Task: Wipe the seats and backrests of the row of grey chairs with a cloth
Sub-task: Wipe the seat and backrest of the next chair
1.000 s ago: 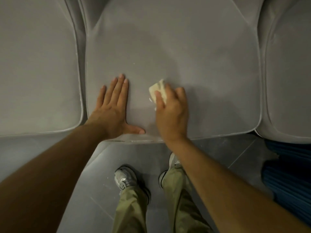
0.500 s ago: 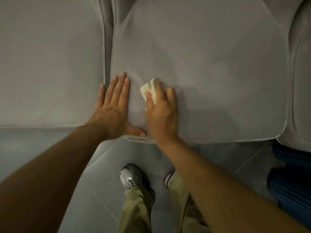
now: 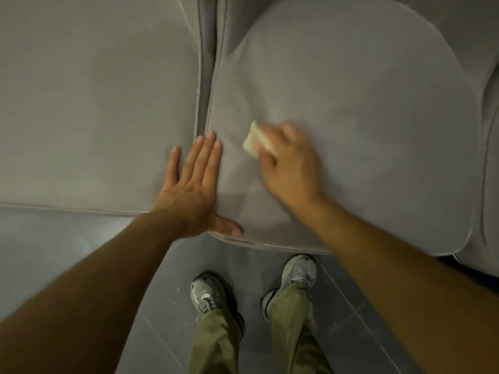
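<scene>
Cloth (image 3: 253,139) farther up seat (image 3: 364,117) (blurred), right fingers (image 3: 286,130) gripping it, left fingers (image 3: 201,155) still flat

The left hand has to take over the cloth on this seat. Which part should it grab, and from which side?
Take the pale folded end of the cloth that sticks out past the right hand. Come in from the side of the left hand, low over the seat: the rest of the cloth lies hidden under the right hand's grip.
</scene>
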The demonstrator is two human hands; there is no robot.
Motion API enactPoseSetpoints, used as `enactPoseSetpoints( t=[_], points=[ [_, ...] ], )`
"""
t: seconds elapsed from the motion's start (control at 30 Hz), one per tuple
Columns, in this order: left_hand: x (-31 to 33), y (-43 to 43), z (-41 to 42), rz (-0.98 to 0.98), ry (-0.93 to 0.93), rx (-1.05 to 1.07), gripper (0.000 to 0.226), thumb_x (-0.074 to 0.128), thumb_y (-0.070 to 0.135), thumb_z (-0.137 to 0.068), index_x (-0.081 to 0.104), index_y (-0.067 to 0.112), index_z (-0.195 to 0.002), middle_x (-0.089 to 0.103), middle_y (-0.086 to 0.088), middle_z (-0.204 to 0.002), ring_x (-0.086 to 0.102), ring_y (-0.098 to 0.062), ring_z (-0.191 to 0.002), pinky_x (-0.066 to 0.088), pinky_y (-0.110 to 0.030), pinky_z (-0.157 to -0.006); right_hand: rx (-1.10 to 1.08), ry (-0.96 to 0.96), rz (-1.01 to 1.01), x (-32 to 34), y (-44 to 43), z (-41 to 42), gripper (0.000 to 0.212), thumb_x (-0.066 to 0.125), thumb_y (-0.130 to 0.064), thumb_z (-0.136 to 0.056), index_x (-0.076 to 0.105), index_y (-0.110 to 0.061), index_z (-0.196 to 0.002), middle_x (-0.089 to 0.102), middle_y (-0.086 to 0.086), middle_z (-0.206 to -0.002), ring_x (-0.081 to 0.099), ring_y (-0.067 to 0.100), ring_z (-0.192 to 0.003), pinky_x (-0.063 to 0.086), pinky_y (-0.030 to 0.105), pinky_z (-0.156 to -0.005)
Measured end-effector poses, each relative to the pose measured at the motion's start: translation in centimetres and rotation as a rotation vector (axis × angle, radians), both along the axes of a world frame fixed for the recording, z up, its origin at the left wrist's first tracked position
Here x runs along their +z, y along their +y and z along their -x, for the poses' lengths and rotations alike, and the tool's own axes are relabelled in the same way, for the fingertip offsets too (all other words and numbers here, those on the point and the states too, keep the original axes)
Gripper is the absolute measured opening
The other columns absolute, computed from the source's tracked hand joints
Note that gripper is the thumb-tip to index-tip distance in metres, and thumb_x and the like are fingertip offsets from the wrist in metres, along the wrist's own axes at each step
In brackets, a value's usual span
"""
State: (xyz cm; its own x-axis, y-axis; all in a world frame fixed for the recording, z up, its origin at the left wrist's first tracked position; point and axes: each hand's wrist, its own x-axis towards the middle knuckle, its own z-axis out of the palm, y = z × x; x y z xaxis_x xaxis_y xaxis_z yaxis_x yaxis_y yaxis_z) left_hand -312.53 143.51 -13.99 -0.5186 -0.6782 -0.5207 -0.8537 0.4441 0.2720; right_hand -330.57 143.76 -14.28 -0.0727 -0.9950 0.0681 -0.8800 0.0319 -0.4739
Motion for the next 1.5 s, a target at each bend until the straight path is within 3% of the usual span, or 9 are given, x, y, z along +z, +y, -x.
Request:
enactPoseSetpoints(
  t=[0.1,0.2,0.37,0.47,0.63,0.8,1.07,1.23,1.5],
  points=[
    [0.1,0.1,0.0,-0.014,-0.005,0.006,0.137,0.02,0.096,-0.036,-0.055,0.018,-0.12,-0.061,0.005,-0.126,-0.054,-0.011,-0.12,-0.042,-0.034,-0.094,0.222,-0.051,0.016,0.6,3.7,-0.9,0.032,0.06,-0.009,-0.078,0.066,-0.003,-0.109,0.063,0.017,-0.09,0.058,0.036,-0.078,0.051,0.041,-0.063],
    [0.0,0.3,0.1,-0.002,0.007,0.021,0.139,0.023,0.096,-0.038,-0.049,0.015,-0.125,-0.056,0.003,-0.131,-0.051,-0.013,-0.124,-0.039,-0.036,-0.099,0.265,-0.064,-0.04,1.4,3.1,-0.2,0.032,0.058,-0.013,-0.081,0.065,-0.002,-0.11,0.061,0.019,-0.093,0.059,0.037,-0.082,0.053,0.042,-0.064],
    [0.0,0.4,-0.1,0.03,0.021,0.019,0.137,0.022,0.096,-0.039,-0.049,0.015,-0.124,-0.054,0.003,-0.131,-0.05,-0.014,-0.124,-0.036,-0.037,-0.102,-0.156,0.071,-0.026,1.2,-3.0,3.8,0.037,0.049,-0.023,-0.091,0.053,-0.013,-0.127,0.05,0.019,-0.114,0.049,0.035,-0.104,0.04,0.039,-0.083],
    [0.1,0.5,-0.1,0.04,0.017,-0.001,0.134,0.019,0.096,-0.04,-0.049,0.016,-0.124,-0.054,0.003,-0.13,-0.05,-0.014,-0.124,-0.038,-0.035,-0.1,-0.218,0.08,-0.118,0.2,-3.2,2.7,0.038,0.047,-0.025,-0.093,0.051,-0.018,-0.13,0.049,0.016,-0.12,0.047,0.032,-0.11,0.035,0.037,-0.088],
    [0.3,0.3,-0.4,-0.006,-0.031,-0.046,0.138,0.022,0.099,-0.037,-0.054,0.019,-0.119,-0.059,0.002,-0.127,-0.051,-0.014,-0.123,-0.04,-0.033,-0.096,0.131,-0.044,-0.007,0.6,6.5,-3.2,0.032,0.055,-0.014,-0.084,0.064,-0.009,-0.115,0.062,0.017,-0.095,0.057,0.036,-0.082,0.05,0.04,-0.064],
    [1.5,0.0,-1.0,-0.014,-0.062,-0.114,0.141,0.022,0.099,-0.036,-0.047,0.017,-0.128,-0.053,0.002,-0.132,-0.053,-0.011,-0.12,-0.039,-0.029,-0.097,0.355,-0.178,-0.124,2.2,9.6,-2.1,0.032,0.052,-0.017,-0.085,0.064,-0.01,-0.114,0.06,0.014,-0.092,0.057,0.034,-0.084,0.051,0.038,-0.066],
    [1.1,-2.1,6.7,-0.073,0.042,-0.068,0.136,0.027,0.097,-0.037,-0.049,0.022,-0.121,-0.054,0.004,-0.129,-0.052,-0.011,-0.12,-0.031,-0.036,-0.106,-0.455,-0.056,0.07,2.5,0.3,10.4,0.036,0.05,-0.018,-0.094,0.054,-0.007,-0.127,0.05,0.024,-0.112,0.05,0.034,-0.103,0.034,0.031,-0.089],
    [-0.4,-2.3,8.5,0.007,0.039,-0.023,0.135,0.022,0.098,-0.034,-0.053,0.023,-0.119,-0.056,0.005,-0.128,-0.054,-0.01,-0.119,-0.038,-0.036,-0.098,-0.419,0.055,-0.092,0.7,-4.6,15.1,0.033,0.045,-0.028,-0.095,0.054,-0.017,-0.124,0.046,0.013,-0.12,0.046,0.028,-0.113,0.036,0.03,-0.089],
    [-0.5,-2.0,7.9,0.039,0.061,-0.056,0.135,0.023,0.098,-0.041,-0.046,0.021,-0.128,-0.055,0.008,-0.13,-0.051,-0.009,-0.123,-0.034,-0.035,-0.104,-0.18,0.023,-0.032,-0.3,0.8,7.5,0.037,0.051,-0.024,-0.09,0.054,-0.02,-0.127,0.053,0.013,-0.113,0.049,0.033,-0.103,0.037,0.04,-0.079]
  ],
)
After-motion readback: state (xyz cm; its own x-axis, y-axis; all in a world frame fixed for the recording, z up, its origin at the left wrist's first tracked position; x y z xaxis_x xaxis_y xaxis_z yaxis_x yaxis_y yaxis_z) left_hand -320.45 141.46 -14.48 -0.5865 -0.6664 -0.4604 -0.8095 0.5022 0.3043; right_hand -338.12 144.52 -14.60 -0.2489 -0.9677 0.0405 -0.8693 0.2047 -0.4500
